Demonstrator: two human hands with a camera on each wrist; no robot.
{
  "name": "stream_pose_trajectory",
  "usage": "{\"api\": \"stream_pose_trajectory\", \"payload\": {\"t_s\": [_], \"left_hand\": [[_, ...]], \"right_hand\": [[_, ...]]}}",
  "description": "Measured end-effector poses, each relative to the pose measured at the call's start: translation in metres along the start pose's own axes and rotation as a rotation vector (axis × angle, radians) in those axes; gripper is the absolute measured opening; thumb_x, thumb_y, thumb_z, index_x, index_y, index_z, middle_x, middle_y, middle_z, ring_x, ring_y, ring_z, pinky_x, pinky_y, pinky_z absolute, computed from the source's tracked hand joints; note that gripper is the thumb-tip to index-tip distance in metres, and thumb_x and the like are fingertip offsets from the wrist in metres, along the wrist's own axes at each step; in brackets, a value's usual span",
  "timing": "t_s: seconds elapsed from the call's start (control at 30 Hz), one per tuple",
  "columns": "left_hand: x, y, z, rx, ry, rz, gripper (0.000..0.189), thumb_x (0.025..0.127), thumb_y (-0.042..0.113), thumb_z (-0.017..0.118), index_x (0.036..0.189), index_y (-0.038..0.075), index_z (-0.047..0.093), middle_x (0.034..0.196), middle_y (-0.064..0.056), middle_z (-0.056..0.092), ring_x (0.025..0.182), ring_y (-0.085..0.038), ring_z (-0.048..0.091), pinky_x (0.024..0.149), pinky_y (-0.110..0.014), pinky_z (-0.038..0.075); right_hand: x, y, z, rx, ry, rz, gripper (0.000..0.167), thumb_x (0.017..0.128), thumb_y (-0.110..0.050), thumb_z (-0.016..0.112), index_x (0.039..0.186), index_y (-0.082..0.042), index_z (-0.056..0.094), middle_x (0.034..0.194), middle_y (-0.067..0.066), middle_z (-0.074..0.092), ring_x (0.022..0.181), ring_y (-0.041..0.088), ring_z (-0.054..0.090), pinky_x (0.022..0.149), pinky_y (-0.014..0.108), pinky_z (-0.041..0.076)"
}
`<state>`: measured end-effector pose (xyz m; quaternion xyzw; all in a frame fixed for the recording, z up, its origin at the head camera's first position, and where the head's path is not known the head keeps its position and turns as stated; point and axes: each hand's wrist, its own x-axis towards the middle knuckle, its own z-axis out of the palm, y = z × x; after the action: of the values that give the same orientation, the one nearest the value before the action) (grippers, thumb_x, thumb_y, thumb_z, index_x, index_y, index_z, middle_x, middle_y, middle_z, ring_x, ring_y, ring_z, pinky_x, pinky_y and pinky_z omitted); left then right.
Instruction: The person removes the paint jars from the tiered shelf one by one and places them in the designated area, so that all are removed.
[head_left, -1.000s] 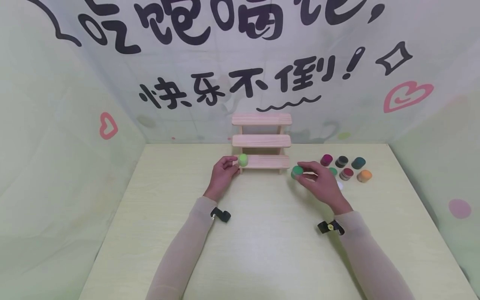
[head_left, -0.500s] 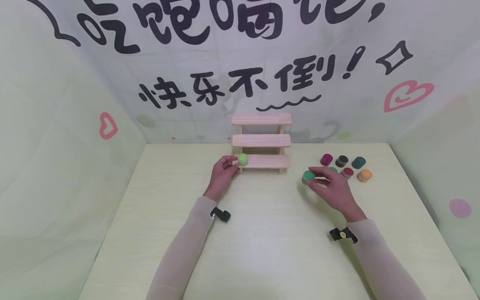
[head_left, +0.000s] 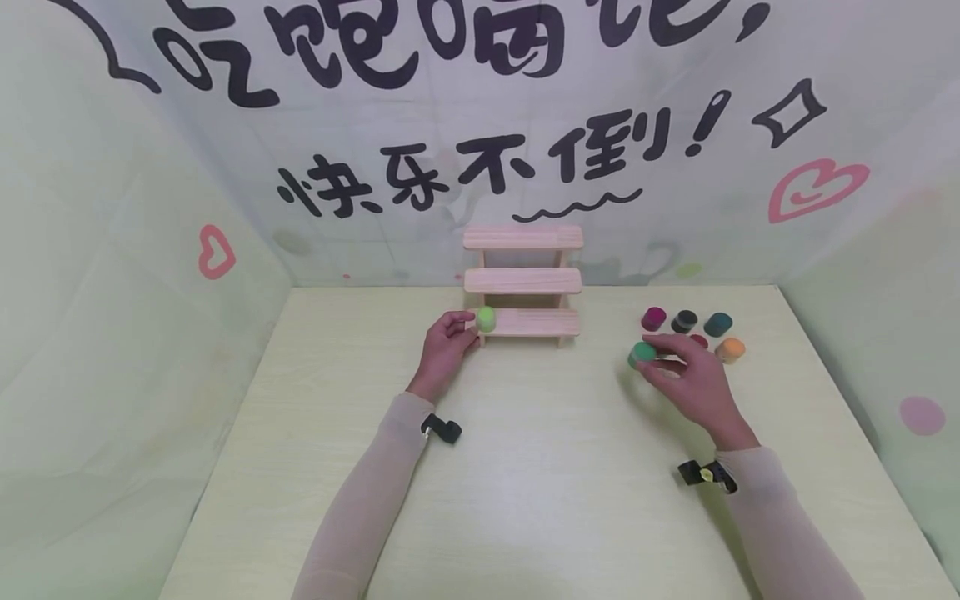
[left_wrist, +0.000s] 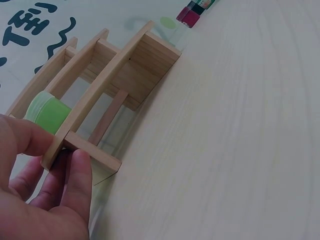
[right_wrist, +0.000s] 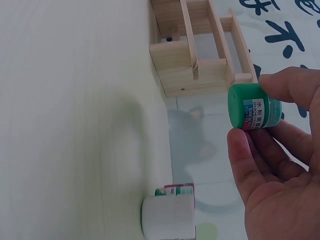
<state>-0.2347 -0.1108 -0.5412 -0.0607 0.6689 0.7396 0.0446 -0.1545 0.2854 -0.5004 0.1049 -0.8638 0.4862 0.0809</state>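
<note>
A small three-tier wooden stand [head_left: 525, 281] stands at the back of the table. On the left end of its lowest step sits a light green paint jar [left_wrist: 52, 114]. My left hand [head_left: 444, 354] grips that end of the step, one finger lying over the top beside the jar, others underneath. My right hand [head_left: 697, 383] pinches a green gouache paint jar [right_wrist: 255, 106] between thumb and fingers, above the table near the other jars. In the right wrist view the jar lies tilted on its side, its printed label showing.
Behind and beside my right hand stand magenta [head_left: 654, 318], black [head_left: 684, 321], teal [head_left: 717, 324] and orange [head_left: 731, 350] jars. My hand partly hides a red jar [head_left: 699, 341]. A white jar [right_wrist: 170, 217] shows in the right wrist view. Cloth walls enclose the table [head_left: 525, 467].
My right hand has moved to the right with the green paint jar, away from the stand, and now covers some of the jars. My left hand has stayed at the step's end.
</note>
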Motion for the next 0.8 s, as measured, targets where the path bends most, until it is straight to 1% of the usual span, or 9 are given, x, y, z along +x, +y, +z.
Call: {"api": "stream_pose_trajectory", "payload": {"t_s": [0.07, 0.13, 0.2, 0.37, 0.6, 0.67, 0.8], "left_hand": [[0.000, 0.000, 0.000, 0.002, 0.002, -0.001, 0.027, 0.097, 0.002, 0.071, 0.123, 0.007, 0.067, 0.099, -0.003, 0.065, 0.093, -0.014, 0.065, 0.091, -0.025, 0.065], [0.000, 0.000, 0.000, 0.001, 0.004, -0.002, 0.026, 0.097, 0.002, 0.071, 0.122, 0.007, 0.067, 0.099, -0.003, 0.064, 0.094, -0.014, 0.064, 0.091, -0.025, 0.065], [0.001, 0.000, 0.000, -0.001, 0.004, -0.004, 0.026, 0.097, 0.001, 0.071, 0.122, 0.007, 0.067, 0.099, -0.003, 0.064, 0.094, -0.014, 0.064, 0.091, -0.024, 0.065], [0.000, -0.001, 0.000, -0.013, 0.005, -0.002, 0.026, 0.096, 0.000, 0.071, 0.122, 0.006, 0.067, 0.100, -0.003, 0.064, 0.094, -0.013, 0.064, 0.090, -0.024, 0.065], [0.001, -0.001, 0.000, -0.020, 0.008, 0.003, 0.027, 0.096, -0.001, 0.071, 0.121, 0.006, 0.067, 0.101, -0.003, 0.064, 0.094, -0.013, 0.063, 0.090, -0.025, 0.066], [0.001, -0.001, 0.000, -0.018, 0.008, 0.005, 0.027, 0.096, -0.001, 0.071, 0.121, 0.006, 0.067, 0.101, -0.003, 0.063, 0.094, -0.013, 0.063, 0.090, -0.025, 0.066], [0.001, -0.001, 0.000, -0.016, 0.004, 0.004, 0.026, 0.096, 0.000, 0.071, 0.121, 0.006, 0.067, 0.100, -0.003, 0.064, 0.093, -0.013, 0.064, 0.091, -0.026, 0.066]], "right_hand": [[-0.002, 0.000, -0.004, 0.005, 0.009, -0.003, 0.045, 0.091, -0.001, 0.080, 0.134, 0.005, 0.066, 0.124, 0.020, 0.068, 0.101, -0.010, 0.064, 0.089, 0.004, 0.055], [-0.003, 0.002, -0.008, 0.005, 0.022, -0.005, 0.043, 0.091, -0.001, 0.080, 0.132, 0.003, 0.067, 0.122, 0.015, 0.068, 0.101, -0.010, 0.064, 0.089, 0.005, 0.056], [-0.005, 0.005, -0.011, -0.014, 0.037, -0.004, 0.042, 0.091, -0.001, 0.080, 0.132, 0.004, 0.068, 0.120, 0.014, 0.068, 0.101, -0.010, 0.064, 0.088, 0.004, 0.056], [-0.009, 0.012, -0.017, -0.051, 0.072, 0.033, 0.043, 0.093, -0.005, 0.080, 0.133, 0.001, 0.068, 0.121, 0.008, 0.068, 0.103, -0.011, 0.062, 0.088, 0.003, 0.055], [-0.019, 0.019, -0.031, -0.085, 0.108, 0.129, 0.045, 0.096, -0.018, 0.080, 0.137, -0.004, 0.068, 0.124, -0.015, 0.062, 0.105, -0.014, 0.058, 0.086, 0.000, 0.052], [-0.021, 0.022, -0.035, -0.094, 0.118, 0.139, 0.044, 0.096, -0.020, 0.079, 0.136, -0.004, 0.068, 0.122, -0.019, 0.061, 0.106, -0.015, 0.058, 0.086, -0.001, 0.052], [-0.023, 0.028, -0.043, -0.089, 0.140, 0.151, 0.044, 0.096, -0.019, 0.079, 0.135, -0.002, 0.069, 0.118, -0.023, 0.062, 0.106, -0.016, 0.059, 0.086, 0.000, 0.053]]}}
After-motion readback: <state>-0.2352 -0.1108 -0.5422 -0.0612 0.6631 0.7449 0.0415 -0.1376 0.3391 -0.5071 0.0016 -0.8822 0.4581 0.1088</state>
